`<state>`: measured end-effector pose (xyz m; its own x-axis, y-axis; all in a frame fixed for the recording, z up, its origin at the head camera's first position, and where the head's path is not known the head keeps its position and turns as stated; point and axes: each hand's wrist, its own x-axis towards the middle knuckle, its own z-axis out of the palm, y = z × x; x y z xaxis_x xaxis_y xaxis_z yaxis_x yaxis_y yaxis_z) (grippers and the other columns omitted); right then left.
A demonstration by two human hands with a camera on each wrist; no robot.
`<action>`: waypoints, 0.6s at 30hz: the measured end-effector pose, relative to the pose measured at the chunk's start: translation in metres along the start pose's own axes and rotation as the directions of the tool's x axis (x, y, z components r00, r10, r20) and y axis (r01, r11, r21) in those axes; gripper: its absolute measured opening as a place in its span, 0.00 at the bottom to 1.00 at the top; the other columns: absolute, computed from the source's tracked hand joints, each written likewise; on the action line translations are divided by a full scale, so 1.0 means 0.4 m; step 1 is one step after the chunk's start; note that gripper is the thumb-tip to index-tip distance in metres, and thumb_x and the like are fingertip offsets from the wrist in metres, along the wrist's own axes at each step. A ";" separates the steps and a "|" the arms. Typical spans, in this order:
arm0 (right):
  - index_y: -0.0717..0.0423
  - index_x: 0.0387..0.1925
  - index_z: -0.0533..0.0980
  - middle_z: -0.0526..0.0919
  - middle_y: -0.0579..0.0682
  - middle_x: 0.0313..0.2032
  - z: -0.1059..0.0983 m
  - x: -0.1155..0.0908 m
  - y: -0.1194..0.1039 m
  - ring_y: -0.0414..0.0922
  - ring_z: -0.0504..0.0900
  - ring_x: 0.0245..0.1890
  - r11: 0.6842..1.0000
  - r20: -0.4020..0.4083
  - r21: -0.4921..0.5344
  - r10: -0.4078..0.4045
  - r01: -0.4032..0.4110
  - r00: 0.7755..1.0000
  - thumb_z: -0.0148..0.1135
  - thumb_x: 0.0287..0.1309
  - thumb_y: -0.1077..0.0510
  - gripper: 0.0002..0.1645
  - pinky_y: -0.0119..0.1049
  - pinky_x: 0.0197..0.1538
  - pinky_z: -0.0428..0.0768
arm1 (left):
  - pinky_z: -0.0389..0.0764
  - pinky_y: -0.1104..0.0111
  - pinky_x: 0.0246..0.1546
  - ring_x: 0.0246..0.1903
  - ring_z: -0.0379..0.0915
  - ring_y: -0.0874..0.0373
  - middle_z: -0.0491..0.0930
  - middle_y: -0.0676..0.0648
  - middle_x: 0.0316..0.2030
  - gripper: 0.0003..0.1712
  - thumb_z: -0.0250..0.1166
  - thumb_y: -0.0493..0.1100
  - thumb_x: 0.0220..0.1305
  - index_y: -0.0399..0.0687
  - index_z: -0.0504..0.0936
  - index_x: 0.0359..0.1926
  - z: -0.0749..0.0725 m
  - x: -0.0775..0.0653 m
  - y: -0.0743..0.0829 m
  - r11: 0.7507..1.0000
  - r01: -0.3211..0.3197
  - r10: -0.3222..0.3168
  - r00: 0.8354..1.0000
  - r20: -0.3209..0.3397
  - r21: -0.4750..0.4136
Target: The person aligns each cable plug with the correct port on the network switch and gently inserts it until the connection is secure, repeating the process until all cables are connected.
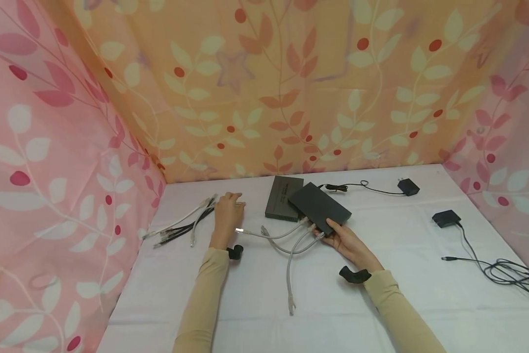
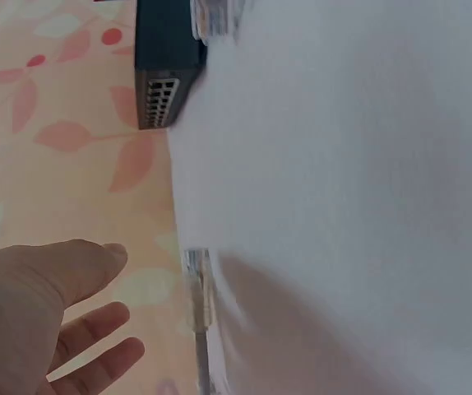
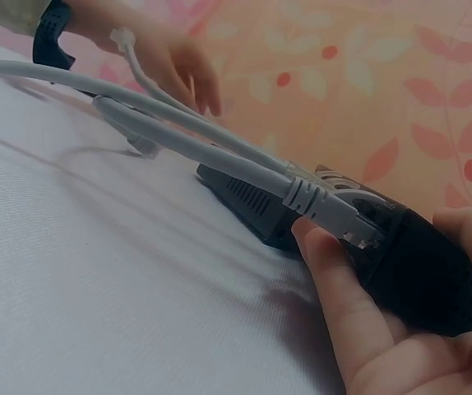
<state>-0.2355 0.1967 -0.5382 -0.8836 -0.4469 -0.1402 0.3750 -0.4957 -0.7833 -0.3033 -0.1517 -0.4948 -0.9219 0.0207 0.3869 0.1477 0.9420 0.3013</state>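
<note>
My right hand (image 1: 346,242) grips a black network switch (image 1: 319,206) by its near corner, tilting it over a second, dark grey switch (image 1: 282,198). Several grey network cables (image 1: 289,274) run from its near side; in the right wrist view a grey plug (image 3: 330,212) sits at the port edge beside my fingertips. My left hand (image 1: 228,215) is at the right end of a bundle of loose black and grey cables (image 1: 185,226). In the left wrist view its thumb and fingers are spread apart, with a clear cable plug (image 2: 197,288) beside them.
Behind the switches, a thin black cord leads to a power adapter (image 1: 408,187). Another adapter (image 1: 446,218) lies at the right, its long cord (image 1: 512,272) coiled near the table edge. Floral curtains (image 1: 264,88) enclose the white table (image 1: 247,314) at the back and sides.
</note>
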 end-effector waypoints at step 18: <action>0.62 0.70 0.38 0.80 0.49 0.50 -0.004 0.001 0.000 0.48 0.80 0.50 1.000 0.010 0.012 -0.003 0.003 1.000 0.42 0.71 0.56 0.37 0.35 0.49 0.78 | 0.65 0.45 0.53 0.47 0.72 0.42 0.80 0.41 0.43 0.14 0.64 0.39 0.57 0.45 0.82 0.45 0.023 0.005 -0.052 1.000 0.026 -0.025 0.995 0.100 -0.007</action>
<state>-0.2363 0.1977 -0.5395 -0.8818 -0.4530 -0.1312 0.3756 -0.5064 -0.7762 -0.3114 -0.1681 -0.5082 -0.9564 0.0302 0.2905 0.1260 0.9399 0.3173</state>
